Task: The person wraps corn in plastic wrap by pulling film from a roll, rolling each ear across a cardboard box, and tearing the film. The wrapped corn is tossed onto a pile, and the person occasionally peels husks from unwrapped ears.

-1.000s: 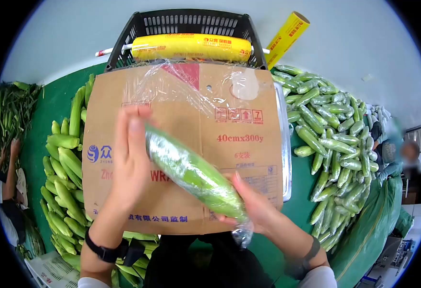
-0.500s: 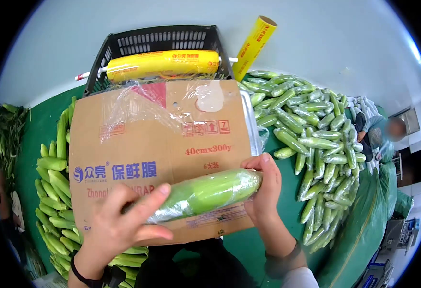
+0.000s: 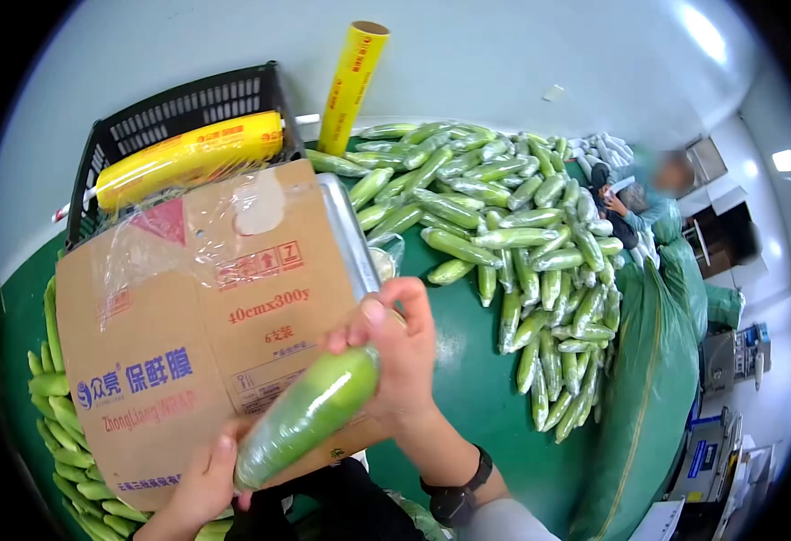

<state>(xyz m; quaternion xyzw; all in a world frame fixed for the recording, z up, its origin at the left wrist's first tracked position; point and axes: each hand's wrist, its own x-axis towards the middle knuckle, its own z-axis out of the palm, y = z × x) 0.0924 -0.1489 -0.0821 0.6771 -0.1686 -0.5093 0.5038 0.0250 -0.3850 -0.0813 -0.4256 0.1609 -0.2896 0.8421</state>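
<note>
A green corn cob wrapped in clear film (image 3: 310, 413) lies slanted between both my hands, over the near edge of a cardboard sheet (image 3: 170, 334). My right hand (image 3: 394, 347) cups its upper end. My left hand (image 3: 199, 487) grips its lower end from below. A yellow cling-film roll (image 3: 190, 159) rests across a black plastic crate (image 3: 179, 104) behind the cardboard, with loose film trailing onto the sheet.
A heap of wrapped cobs (image 3: 504, 234) covers the green table to the right. Unwrapped cobs (image 3: 57, 424) lie along the left. A spare yellow roll (image 3: 350, 86) leans on the wall. A person (image 3: 648, 194) sits at far right beside green sacks (image 3: 653, 388).
The cob has swung from a flat lie to a slant, its right end raised. My left hand dropped beneath its lower end. The view has turned to the right.
</note>
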